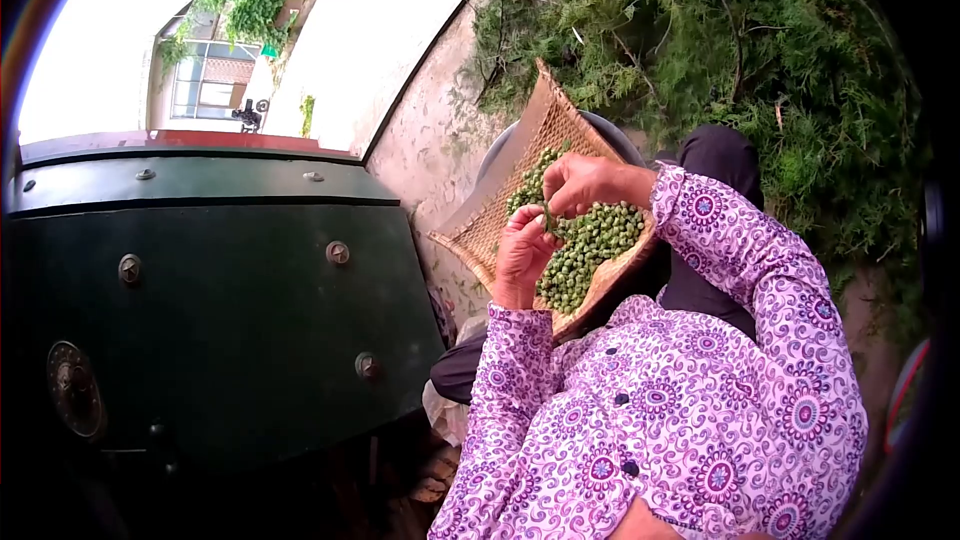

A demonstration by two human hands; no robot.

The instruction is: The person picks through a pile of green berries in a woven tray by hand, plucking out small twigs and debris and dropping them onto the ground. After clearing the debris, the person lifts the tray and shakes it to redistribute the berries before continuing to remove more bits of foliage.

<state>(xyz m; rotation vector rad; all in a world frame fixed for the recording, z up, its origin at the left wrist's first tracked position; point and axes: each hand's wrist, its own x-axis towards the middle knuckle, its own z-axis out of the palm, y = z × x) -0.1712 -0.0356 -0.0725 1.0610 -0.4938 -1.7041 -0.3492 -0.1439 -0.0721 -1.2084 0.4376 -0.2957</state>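
Note:
A woven wicker basket (465,230) rests at my lap, tilted, with a heap of small round green fruits (600,240) in it. Above the heap my left hand (522,258) is closed in a pinch, fingers pointing up. My right hand (590,184) comes in from the other side, its fingertips also pinched. The two sets of fingertips nearly meet around a small green sprig (547,222), mostly covered by the fingers. Which hand bears more of it is hard to make out.
Cut evergreen branches (640,20) lie piled beyond the basket and along the right. A dark green metal panel (230,290) with studs stands close on the left. Behind the basket shows the rim of a grey basin (612,135). Concrete ground (425,120) lies between.

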